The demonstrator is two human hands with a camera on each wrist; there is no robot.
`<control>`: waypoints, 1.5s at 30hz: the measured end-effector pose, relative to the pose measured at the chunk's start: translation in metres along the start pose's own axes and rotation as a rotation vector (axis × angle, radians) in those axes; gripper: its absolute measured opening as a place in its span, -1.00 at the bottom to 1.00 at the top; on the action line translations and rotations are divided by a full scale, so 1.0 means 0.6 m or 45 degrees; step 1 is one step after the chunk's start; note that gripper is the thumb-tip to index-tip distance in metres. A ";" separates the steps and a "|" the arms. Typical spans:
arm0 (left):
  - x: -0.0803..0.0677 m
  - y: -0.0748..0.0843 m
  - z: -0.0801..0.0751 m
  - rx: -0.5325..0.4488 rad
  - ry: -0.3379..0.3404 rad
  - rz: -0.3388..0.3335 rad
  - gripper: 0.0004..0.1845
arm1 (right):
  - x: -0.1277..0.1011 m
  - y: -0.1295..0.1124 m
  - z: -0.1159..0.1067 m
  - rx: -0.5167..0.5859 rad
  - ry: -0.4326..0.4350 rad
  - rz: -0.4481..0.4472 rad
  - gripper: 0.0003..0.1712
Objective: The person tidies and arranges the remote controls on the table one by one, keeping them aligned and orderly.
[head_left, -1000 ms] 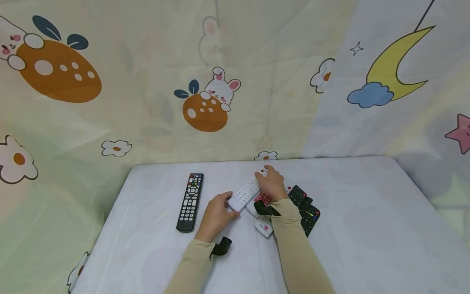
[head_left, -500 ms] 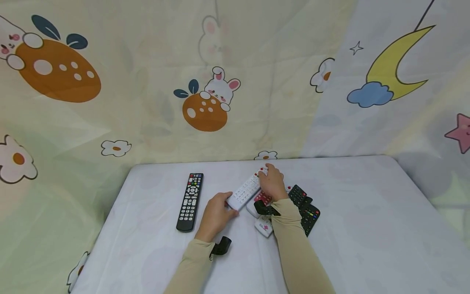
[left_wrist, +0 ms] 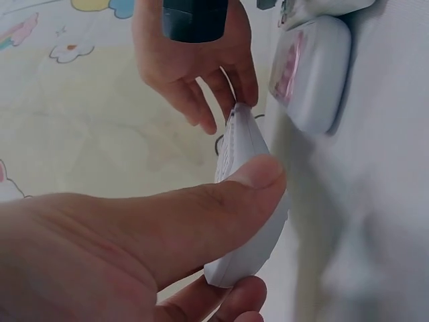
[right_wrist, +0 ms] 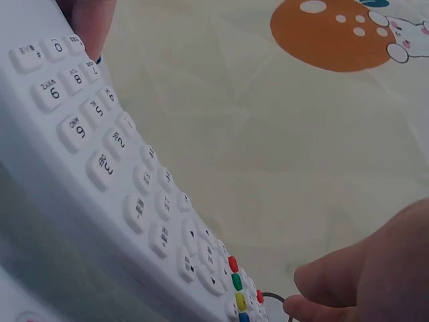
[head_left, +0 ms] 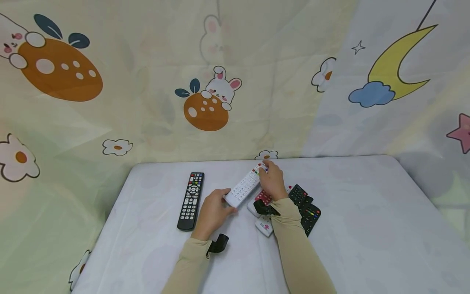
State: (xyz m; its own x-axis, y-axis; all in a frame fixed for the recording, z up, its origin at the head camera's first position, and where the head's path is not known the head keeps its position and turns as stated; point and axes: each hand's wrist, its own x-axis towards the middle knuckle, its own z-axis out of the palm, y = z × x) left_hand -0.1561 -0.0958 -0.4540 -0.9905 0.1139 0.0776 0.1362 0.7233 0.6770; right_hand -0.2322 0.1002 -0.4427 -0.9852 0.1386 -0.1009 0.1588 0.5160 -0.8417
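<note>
The white table runs well out to the right of the right hand and to the near side of both forearms, bare cloth in both directions; its far edge, against the cartoon-print backdrop, lies just beyond the right fingertips. To the left of the left hand a long black remote lies flat and apart from it, with more bare cloth past it to the table's left edge.

A white remote control spans the gap between the two hands, slanting from near-left to far-right and lifted off the table, as the wrist views show. The left hand grips its near end, thumb laid over the edge and fingers curled beneath. The right hand pinches its far end by the coloured buttons, fingers bent around it.

Directly under and just right of the right wrist sits a heap of remotes: a white one with red buttons, a small white one, and two black ones overlapping
</note>
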 end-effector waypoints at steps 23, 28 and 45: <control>-0.008 0.003 -0.040 -0.031 -0.043 0.006 -0.28 | -0.010 -0.018 0.016 0.183 0.036 -0.107 -0.48; -0.014 -0.002 -0.046 -0.004 -0.052 -0.012 -0.27 | -0.013 -0.024 0.024 0.191 0.017 -0.154 -0.49; -0.043 -0.013 -0.062 0.019 -0.012 -0.027 -0.25 | -0.023 -0.036 0.062 0.166 0.085 -0.243 -0.51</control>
State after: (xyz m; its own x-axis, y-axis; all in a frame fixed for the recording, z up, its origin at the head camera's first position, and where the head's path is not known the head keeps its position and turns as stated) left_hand -0.1325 -0.1299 -0.4342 -0.9929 0.1047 0.0561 0.1153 0.7357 0.6674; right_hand -0.2247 0.0555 -0.4429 -0.9894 0.1068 0.0982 -0.0438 0.4255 -0.9039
